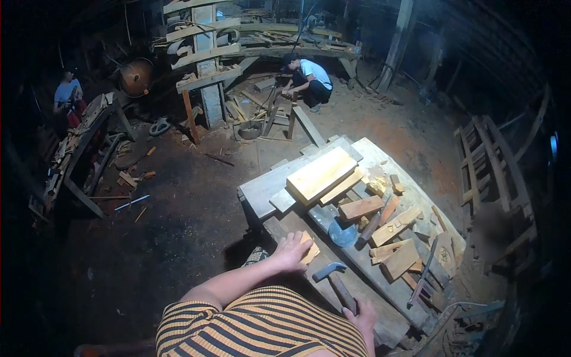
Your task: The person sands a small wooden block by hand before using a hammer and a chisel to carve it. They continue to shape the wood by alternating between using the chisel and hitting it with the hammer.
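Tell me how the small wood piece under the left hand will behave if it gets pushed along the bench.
The small wood piece looks flat and stiff, so it should slide, not roll. It seems light; the left hand covers most of it. The plank bench looks rough, so it may catch on seams.

— Where did we have room on the bench (267, 187)?

— Mostly along our near edge. Between our left hand (289, 251), flat on a small wood piece (308, 250), and our right hand (364, 315) gripping the hammer (336, 279), the grey boards lay bare.

— And farther in?

— Crowded. The big pale plank (321, 174) blocked the far left corner, and the loose offcuts (389, 238) piled just beside the axe (351, 229) closed off the middle and right.

— Any way along the right edge?

— Hardly. The dark metal bar (423, 275) lay slanted across it, with scraps touching it on both sides.

— The left side?

— We had open dirt floor (178, 238) beside the bench there.
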Available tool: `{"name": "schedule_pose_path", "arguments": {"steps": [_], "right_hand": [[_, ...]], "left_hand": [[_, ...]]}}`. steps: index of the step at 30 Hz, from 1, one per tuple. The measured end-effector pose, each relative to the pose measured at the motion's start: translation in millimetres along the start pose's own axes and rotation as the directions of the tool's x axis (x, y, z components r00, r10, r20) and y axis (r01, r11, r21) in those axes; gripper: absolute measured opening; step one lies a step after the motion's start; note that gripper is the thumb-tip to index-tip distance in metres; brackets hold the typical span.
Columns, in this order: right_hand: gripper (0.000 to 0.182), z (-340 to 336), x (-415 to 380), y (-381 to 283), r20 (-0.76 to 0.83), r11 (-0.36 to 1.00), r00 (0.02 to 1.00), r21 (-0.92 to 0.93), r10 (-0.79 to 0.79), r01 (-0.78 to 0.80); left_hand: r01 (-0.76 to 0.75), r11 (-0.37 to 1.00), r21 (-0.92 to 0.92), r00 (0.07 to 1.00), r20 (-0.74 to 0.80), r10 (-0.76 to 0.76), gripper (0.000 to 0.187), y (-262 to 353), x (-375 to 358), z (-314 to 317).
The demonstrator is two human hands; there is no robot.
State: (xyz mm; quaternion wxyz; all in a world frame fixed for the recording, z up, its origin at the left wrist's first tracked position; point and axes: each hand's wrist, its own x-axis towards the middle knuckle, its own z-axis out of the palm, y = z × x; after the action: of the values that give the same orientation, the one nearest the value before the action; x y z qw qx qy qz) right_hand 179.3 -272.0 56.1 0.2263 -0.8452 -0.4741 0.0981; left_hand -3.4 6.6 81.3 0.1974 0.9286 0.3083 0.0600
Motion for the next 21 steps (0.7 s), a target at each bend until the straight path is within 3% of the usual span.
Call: {"name": "schedule_pose_path", "arguments": {"steps": [9,21], "right_hand": [[0.051,1,4,4,0.036,1.0,0.999,0.015,0.013,-0.014],[0.049,-1,1,-9,-0.006,0.998,0.998,-0.015,0.065,-0.065]], "left_hand": [[0.068,0.997,-0.031,0.99,0.128,-0.063,0.075,6,16,-12],[0.068,0.997,-0.034,0.989,0.136,-0.062,0.08,4,26,-10]]}}
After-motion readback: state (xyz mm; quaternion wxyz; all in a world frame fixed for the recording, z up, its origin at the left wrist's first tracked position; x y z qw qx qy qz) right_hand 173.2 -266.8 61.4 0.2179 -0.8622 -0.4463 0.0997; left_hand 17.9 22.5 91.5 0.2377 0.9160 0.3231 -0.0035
